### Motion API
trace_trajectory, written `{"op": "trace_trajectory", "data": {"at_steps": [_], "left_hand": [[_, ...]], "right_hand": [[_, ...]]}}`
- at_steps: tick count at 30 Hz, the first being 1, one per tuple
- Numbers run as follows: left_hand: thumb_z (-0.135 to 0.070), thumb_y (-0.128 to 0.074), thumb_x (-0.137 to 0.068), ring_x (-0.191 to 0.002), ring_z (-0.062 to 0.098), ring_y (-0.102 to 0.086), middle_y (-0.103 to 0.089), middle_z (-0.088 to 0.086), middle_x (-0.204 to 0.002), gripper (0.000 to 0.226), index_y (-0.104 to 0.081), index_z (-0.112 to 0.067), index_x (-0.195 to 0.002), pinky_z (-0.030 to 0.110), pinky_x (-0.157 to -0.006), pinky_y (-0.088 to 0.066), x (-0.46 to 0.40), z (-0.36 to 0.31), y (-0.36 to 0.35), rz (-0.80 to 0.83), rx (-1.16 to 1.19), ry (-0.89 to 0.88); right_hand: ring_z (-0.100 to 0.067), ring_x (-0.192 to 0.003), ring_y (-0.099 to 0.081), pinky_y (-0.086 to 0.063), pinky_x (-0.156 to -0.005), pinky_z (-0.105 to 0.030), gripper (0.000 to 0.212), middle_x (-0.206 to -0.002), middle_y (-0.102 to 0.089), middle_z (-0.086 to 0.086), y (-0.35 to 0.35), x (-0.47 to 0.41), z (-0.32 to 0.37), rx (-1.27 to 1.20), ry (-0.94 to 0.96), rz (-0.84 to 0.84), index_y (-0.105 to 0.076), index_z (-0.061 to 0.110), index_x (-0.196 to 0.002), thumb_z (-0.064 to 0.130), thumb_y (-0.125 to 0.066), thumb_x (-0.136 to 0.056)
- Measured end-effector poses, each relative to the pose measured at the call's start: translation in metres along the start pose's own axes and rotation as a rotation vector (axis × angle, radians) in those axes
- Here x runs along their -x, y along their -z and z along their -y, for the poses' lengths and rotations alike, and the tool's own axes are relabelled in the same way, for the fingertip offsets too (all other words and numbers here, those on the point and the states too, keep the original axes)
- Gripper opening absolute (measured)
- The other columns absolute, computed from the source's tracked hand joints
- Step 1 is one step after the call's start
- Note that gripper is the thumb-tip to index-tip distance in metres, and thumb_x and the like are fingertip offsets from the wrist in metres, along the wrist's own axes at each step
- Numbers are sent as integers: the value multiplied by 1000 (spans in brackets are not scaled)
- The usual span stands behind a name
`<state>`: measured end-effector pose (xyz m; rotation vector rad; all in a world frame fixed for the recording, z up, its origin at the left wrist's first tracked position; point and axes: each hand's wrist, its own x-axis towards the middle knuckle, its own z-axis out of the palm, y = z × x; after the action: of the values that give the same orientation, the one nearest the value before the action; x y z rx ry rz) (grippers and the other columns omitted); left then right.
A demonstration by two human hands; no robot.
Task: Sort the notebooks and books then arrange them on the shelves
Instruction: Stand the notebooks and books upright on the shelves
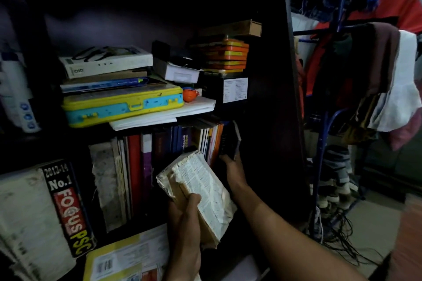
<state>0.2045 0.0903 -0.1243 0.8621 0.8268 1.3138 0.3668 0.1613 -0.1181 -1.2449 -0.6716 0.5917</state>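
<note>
My left hand (186,217) grips a worn, coverless book (201,187) with torn cream pages, tilted in front of the lower shelf. My right hand (233,166) reaches into that shelf and holds a dark book (229,143) standing at the right end of the row. Upright books (146,162) in red, purple, blue and orange fill the shelf to its left. A thick book with "FOCUS PSC" on its spine (68,210) leans at the left.
The upper shelf holds a yellow and blue case (121,104), a white box (105,61), papers, stacked orange tins (226,56) and a black box. A yellow book (127,258) lies below. A clothes rack (370,57) stands right of the dark bookcase wall (274,98).
</note>
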Motion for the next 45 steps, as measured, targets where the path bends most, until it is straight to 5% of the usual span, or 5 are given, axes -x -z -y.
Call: {"op": "trace_trajectory", "data": {"at_steps": [16, 24, 33, 38, 45], "left_hand": [[-15, -69, -84, -107, 26, -63, -70, 1, -115, 26, -66, -29, -106, 50, -96, -50, -8, 5, 1, -114, 53, 78], [0, -68, -87, -88, 13, -61, -67, -6, -94, 26, -63, -18, -106, 33, -77, -45, 5, -2, -4, -83, -105, 12], [-26, -73, -65, -109, 27, -65, -72, -3, -114, 40, -67, -35, -103, 54, -104, -47, -1, 0, -4, -109, -44, 42], [-12, -71, -84, -106, 27, -67, -75, -3, -105, 28, -69, -36, -98, 55, -101, -49, -8, 5, 1, -106, -48, 57], [-7, -66, -89, -104, 25, -67, -74, -3, -106, 30, -68, -35, -101, 51, -96, -51, -13, 11, 4, -89, -51, 34]], "right_hand": [[-2, -44, -45, -37, -45, -17, 23, -48, -49, 13, 16, -9, -7, -54, -34, 264, -44, 17, -67, 3, -44, -85], [-6, -51, -38, -32, -51, -24, 37, -55, -41, 7, 25, -11, -2, 67, -74, 265, -39, 19, -63, -3, -43, -92], [-11, -54, -40, -32, -46, -21, 27, -54, -45, 10, 23, -4, 4, 44, -83, 287, -43, 19, -65, 7, -47, -89], [-18, -97, -62, -44, -79, -23, 31, -108, -66, 0, 26, -15, 1, 374, 159, -14, -59, 17, -129, 13, -49, -100], [-33, -93, -68, -57, -79, -45, 36, -106, -68, -9, 25, -11, -4, 709, 228, -155, -36, 27, -127, 24, -55, -96]]}}
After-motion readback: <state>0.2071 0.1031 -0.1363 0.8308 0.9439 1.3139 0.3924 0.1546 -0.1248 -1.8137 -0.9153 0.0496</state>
